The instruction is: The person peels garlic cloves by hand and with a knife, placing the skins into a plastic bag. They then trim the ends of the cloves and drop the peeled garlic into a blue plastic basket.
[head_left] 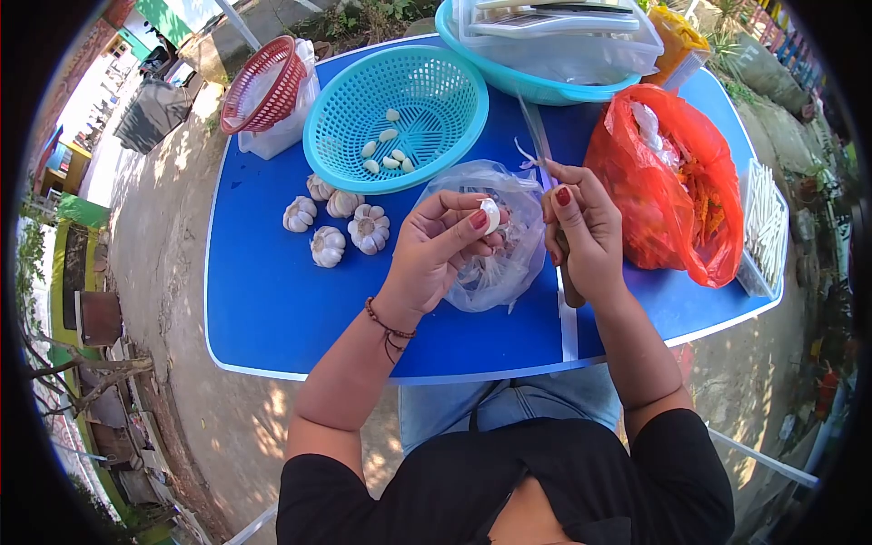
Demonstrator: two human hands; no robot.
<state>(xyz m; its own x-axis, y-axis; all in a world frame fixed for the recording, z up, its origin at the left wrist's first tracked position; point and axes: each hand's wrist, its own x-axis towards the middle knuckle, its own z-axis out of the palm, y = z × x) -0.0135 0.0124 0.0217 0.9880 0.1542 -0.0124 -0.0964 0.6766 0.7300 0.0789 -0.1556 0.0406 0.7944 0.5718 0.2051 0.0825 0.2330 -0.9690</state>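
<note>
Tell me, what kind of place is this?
Likely an outdoor food-prep spot, maybe a yard. A blue table stands on sunlit dirt, plants grow nearby, the left hand holds a clove, the right hand a knife.

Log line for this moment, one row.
left hand: pinches garlic clove | right hand: holds brown handle | below: clear bag | nearby: garlic bulbs, teal basket with peeled cloves
</note>
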